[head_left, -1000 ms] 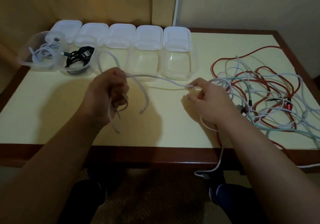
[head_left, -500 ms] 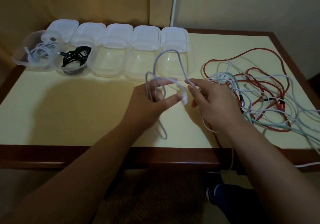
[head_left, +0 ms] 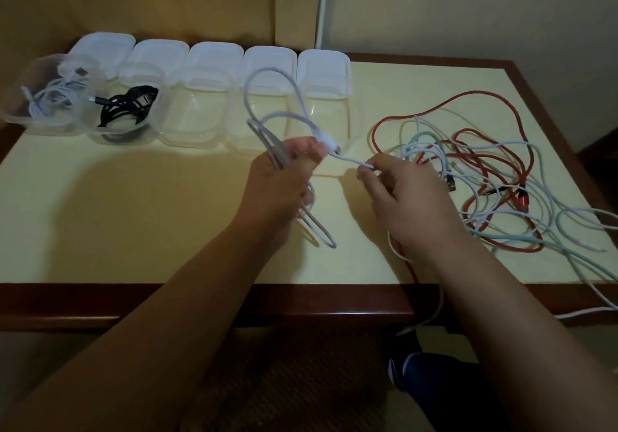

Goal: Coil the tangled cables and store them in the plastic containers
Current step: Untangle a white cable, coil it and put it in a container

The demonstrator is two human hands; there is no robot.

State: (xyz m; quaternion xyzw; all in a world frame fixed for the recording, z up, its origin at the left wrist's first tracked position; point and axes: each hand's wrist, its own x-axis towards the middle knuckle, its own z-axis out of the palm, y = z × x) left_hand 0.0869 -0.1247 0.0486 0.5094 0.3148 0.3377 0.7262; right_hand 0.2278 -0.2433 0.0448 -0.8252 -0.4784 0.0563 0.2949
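My left hand point(head_left: 281, 184) grips several loops of a white cable point(head_left: 271, 104) over the middle of the table; loops stick up above the fist and hang below it. My right hand point(head_left: 404, 197) pinches the same cable a short way to the right, its free length trailing off the table's front edge. A tangle of red, white and pale green cables point(head_left: 495, 177) lies at the right. Clear plastic containers point(head_left: 197, 107) stand in a row at the back; the two leftmost hold a coiled white cable point(head_left: 50, 97) and a coiled black cable point(head_left: 128, 107).
White lids point(head_left: 214, 55) lean behind the containers. The pale yellow table point(head_left: 117, 214) has a dark wooden rim. A white cord point(head_left: 322, 3) runs up the wall behind. A dark blue shoe point(head_left: 431, 375) shows on the floor below.
My left hand swept from the left to the middle, gathering another loop of the white cable. My right hand stayed near the tangle, keeping its pinch on the cable.
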